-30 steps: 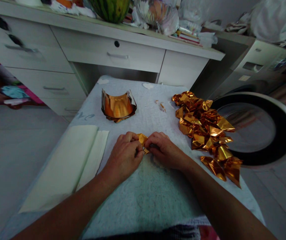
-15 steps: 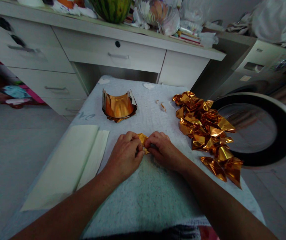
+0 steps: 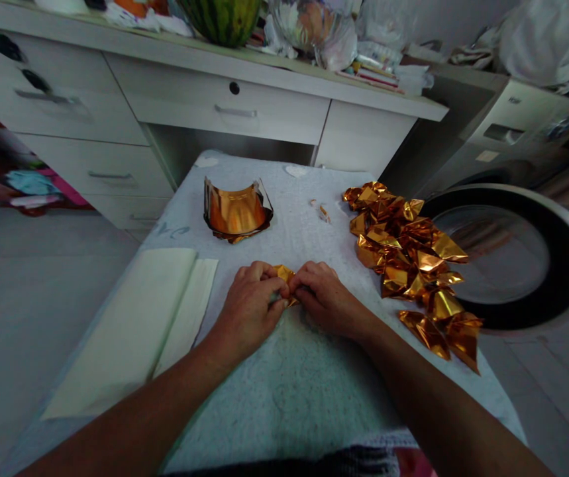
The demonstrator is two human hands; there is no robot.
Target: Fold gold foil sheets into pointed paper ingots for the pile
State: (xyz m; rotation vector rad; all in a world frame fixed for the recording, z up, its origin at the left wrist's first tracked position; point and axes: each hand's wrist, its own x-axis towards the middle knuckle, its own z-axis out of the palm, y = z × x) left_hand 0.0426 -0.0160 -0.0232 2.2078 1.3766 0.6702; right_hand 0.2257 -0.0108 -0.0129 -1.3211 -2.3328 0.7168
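Between my two hands, low over the cloth-covered table (image 3: 309, 391), is a small piece of shiny gold foil (image 3: 284, 272), mostly hidden by the fingers. My left hand (image 3: 254, 298) pinches it from the left, thumb and forefinger pressed together. From the right, my right hand (image 3: 324, 297) grips it with curled fingers, close against the left fingertips. Beyond the hands stands a curved stack of gold foil sheets (image 3: 237, 211). A pile of folded and twisted gold foil pieces (image 3: 408, 245) lies to the right.
Pale paper sheets (image 3: 130, 324) lie along the table's left side. Small foil scraps (image 3: 324, 212) rest near the back. Behind is a white drawer cabinet (image 3: 234, 106) with a watermelon (image 3: 219, 20) on top. A washing machine's open round door (image 3: 507, 258) juts beside the right edge.
My fingertips have drawn slightly closer together over the foil, and less of its near edge shows. Everything else lies as before.
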